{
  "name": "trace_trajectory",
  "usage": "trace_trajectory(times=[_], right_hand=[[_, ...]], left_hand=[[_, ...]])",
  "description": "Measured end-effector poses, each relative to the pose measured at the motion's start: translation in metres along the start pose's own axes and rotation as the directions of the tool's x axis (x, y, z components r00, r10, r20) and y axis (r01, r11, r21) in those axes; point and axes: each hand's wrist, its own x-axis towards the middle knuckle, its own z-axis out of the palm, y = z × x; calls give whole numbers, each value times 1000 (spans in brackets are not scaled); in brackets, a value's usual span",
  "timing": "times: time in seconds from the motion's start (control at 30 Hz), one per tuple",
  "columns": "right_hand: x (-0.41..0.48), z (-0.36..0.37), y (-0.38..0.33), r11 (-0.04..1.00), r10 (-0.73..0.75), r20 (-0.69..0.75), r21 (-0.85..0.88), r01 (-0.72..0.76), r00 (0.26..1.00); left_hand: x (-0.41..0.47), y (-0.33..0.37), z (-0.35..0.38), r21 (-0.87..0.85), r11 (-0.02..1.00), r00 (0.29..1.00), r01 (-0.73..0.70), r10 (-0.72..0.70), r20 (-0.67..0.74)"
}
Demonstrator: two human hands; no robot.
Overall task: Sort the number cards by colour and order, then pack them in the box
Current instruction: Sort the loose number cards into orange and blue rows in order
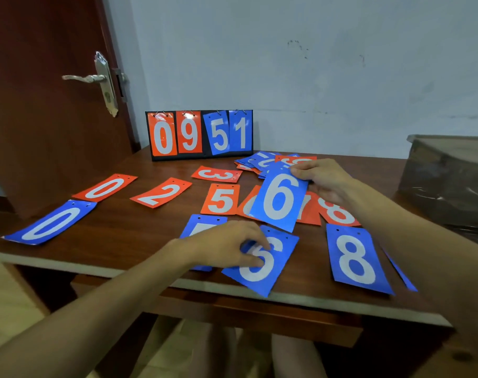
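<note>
- Blue 6 (280, 199): glossy blue rectangle, large white numeral, upright and tilted a little; raised over the red row, hiding part of it.
- Right hand (325, 181): pinches the blue 6 by its top edge, thumb beneath, fingers curled on top.
- Second blue 6 (262, 266): flat near the table's front edge, askew, two punched holes along its top edge.
- Left hand (227, 245): bent fingertips and thumb press on the second blue 6's face; nothing gripped.
- Blue card (202, 227): mostly under the left hand, numeral unreadable.
- Blue 8 (355, 261): flat, right of the second blue 6.
- Blue 0 (51, 223): far left, by the edge.
- Red row, left to right: red 0 (105, 188), red 2 (161, 192), red 5 (221, 199), red 8 (337, 214); red 3 (217, 174) lies behind.
- Pile (262, 160): mixed blue and red cards, behind the right hand.
- Scoreboard (199, 135): stands at the back, showing 09 red, 51 blue.
- Box (448, 181): brown, glossy wrap, far right.
- Table (123, 241): dark wood.
</note>
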Motion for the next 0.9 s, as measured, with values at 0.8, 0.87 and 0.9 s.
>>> trace_trajectory(times=[0.8,0.87,0.9], right_hand=[[-59,65,44,337,-182,267,-887,315,946],[-65,64,39,370,-238,258,-868,333,936],[-67,63,36,377,-251,244,-867,326,937]], left_hand=[[-45,-50,-16,97,987,983,132,-117,-140],[-40,-41,-12,16,997,990,74,-72,-120],[-37,-37,-10,-1,999,994,49,-49,-95]])
